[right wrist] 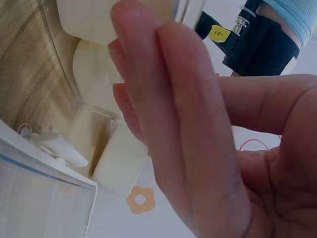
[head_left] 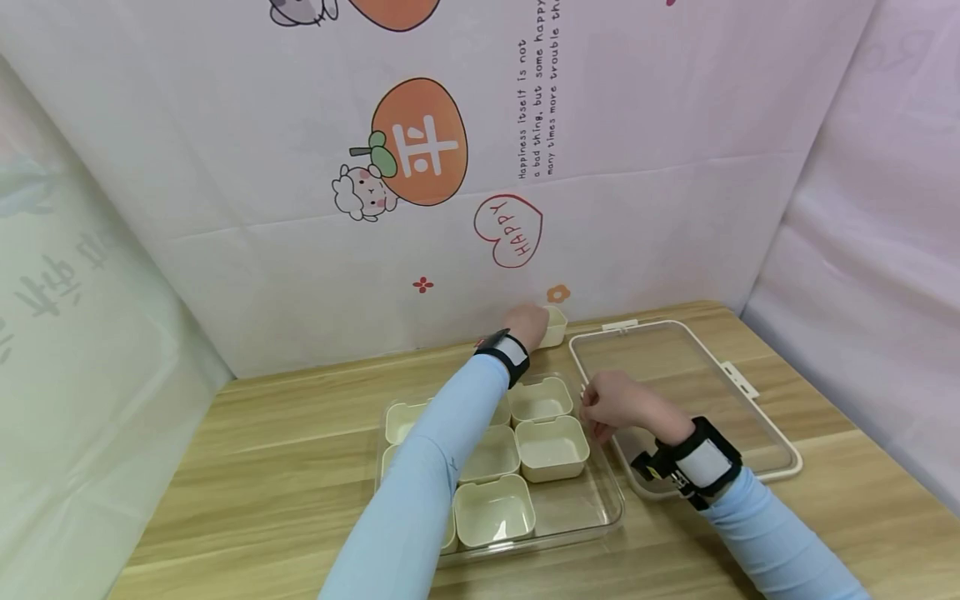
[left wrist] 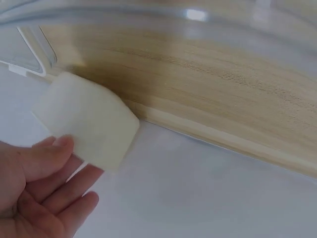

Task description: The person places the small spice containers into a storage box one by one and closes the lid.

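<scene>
At the back of the table, my left hand (head_left: 527,325) pinches the rim of a small cream cup (head_left: 555,327) beside the wall cloth. In the left wrist view the cup (left wrist: 89,119) is tilted, thumb and fingers at its edge. My right hand (head_left: 626,402) hovers between the clear tray (head_left: 617,518) and the lid, its fingers loosely bent with nothing in them. Several matching cream cups stand in the tray, among them a near one (head_left: 495,510) and one on the right (head_left: 552,450). My left sleeve hides part of them.
A clear lid with a white rim (head_left: 780,433) and side clips (head_left: 740,380) lies on the wooden table (head_left: 247,467) to the right of the tray. Printed cloth (head_left: 315,300) rises directly behind the table's back edge.
</scene>
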Motion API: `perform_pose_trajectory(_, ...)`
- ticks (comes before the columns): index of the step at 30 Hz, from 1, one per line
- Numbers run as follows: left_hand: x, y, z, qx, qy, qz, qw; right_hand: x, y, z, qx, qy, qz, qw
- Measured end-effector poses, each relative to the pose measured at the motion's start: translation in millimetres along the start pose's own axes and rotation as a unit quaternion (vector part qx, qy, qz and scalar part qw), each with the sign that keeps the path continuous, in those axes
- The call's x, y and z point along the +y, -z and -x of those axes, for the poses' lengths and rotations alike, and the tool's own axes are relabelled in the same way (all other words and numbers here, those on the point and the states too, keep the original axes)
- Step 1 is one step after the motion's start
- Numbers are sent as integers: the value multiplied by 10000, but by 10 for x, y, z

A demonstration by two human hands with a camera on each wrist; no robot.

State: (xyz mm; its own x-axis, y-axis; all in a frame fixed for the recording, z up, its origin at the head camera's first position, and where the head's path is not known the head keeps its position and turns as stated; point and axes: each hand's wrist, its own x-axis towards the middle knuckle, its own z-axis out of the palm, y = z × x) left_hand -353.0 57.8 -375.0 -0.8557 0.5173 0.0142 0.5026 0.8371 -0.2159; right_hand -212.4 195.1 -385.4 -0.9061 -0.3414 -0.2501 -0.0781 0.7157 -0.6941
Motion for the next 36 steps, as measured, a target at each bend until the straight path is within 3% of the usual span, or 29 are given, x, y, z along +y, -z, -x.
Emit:
perform_pose_trajectory(5, 54, -7, 22, 607, 28, -248, 9978, 4, -3, 12, -1, -24, -12, 10000)
perform_pose_trajectory(11, 76, 13, 66, 952, 148, -262, 9950, -8, -10, 25, -34, 32, -28, 10000)
perform_pose_trajectory(19, 83, 78, 76, 905, 276, -105, 9955, -1, 9, 2, -44, 51, -44, 10000)
perform_pose_trajectory(26, 107, 213, 191, 915, 419, 140, 9948, -25, 23, 5, -50, 3, -64, 10000)
perform_pose_trajectory(36, 55, 270, 374, 1272, 90, -81, 9918, 0, 3, -12, -44, -60, -181, 9998)
